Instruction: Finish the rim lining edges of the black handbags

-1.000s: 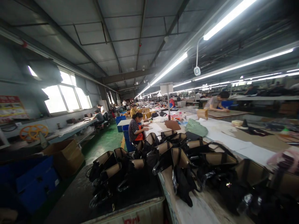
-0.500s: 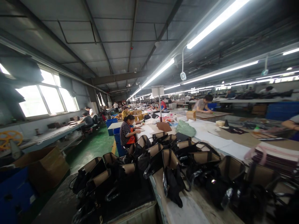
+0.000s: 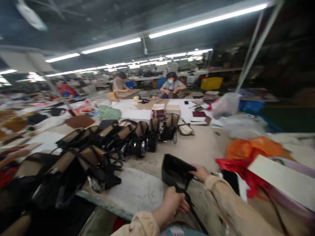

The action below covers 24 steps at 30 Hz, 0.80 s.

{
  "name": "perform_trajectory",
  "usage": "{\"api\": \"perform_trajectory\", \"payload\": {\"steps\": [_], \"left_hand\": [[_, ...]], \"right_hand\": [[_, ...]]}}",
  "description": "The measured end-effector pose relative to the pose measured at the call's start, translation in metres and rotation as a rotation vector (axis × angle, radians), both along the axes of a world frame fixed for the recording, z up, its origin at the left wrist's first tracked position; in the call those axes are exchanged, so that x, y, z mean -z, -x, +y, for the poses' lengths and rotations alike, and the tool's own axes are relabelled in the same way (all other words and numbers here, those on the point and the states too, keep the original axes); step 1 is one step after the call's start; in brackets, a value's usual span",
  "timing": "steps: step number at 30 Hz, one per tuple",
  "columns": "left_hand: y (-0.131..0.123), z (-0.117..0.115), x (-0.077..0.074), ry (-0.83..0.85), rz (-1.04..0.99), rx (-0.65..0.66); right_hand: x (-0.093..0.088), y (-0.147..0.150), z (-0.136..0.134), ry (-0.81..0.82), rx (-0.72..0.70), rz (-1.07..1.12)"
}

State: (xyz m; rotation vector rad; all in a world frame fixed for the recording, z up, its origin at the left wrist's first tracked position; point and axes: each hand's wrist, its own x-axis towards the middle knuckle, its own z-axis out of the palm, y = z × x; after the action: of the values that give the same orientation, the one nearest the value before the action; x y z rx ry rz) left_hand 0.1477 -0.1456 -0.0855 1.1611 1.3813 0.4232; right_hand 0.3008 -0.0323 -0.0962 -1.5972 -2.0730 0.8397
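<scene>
A black open-topped bag (image 3: 169, 170) stands tilted on the near part of the table, its dark inside showing. My right hand (image 3: 200, 172) pinches the bag's right upper edge, thumb and fingers closed. Below the bag, my left hand (image 3: 172, 200) is curled around a black strap (image 3: 194, 209), which trails down to the right. Motion blur softens the left fingers. Left of my hands, several black bags with tan insides (image 3: 91, 157) stand in rows, some with clear plastic wrapping on their parts.
A co-worker in a mask (image 3: 172, 86) works across the table, another person (image 3: 120, 83) to the left. Paper-topped stacks (image 3: 165, 110) stand beyond the bags. Clear plastic (image 3: 242, 126), orange and red plastic bags (image 3: 253, 147) and a pale board (image 3: 283, 180) lie at right.
The view has swung right and down, from the aisle and windows to the table. My hands and the black bag have come into sight.
</scene>
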Motion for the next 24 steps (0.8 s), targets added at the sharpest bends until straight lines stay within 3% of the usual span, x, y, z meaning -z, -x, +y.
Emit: {"api": "perform_trajectory", "payload": {"steps": [3, 7, 8, 12, 15, 24], "left_hand": [[0.011, 0.009, 0.013, 0.083, 0.063, 0.106], [0.042, 0.015, 0.002, -0.012, 0.199, 0.193], [0.049, 0.017, -0.004, -0.109, 0.254, 0.21], [0.065, 0.028, -0.026, -0.76, 0.561, 0.353], [0.064, 0.041, -0.032, -0.973, 0.542, 0.553], [0.05, 0.086, -0.027, -0.938, 0.555, 0.777]], "right_hand": [[0.028, -0.029, -0.011, 0.047, 0.055, 0.027], [0.046, -0.031, -0.014, -0.02, 0.105, 0.07], [0.047, -0.03, -0.017, -0.048, 0.118, 0.078], [0.046, -0.03, -0.034, -0.171, 0.155, 0.095], [0.045, -0.032, -0.045, -0.24, 0.146, 0.1], [0.06, -0.048, -0.04, -0.328, 0.203, 0.127]]}}
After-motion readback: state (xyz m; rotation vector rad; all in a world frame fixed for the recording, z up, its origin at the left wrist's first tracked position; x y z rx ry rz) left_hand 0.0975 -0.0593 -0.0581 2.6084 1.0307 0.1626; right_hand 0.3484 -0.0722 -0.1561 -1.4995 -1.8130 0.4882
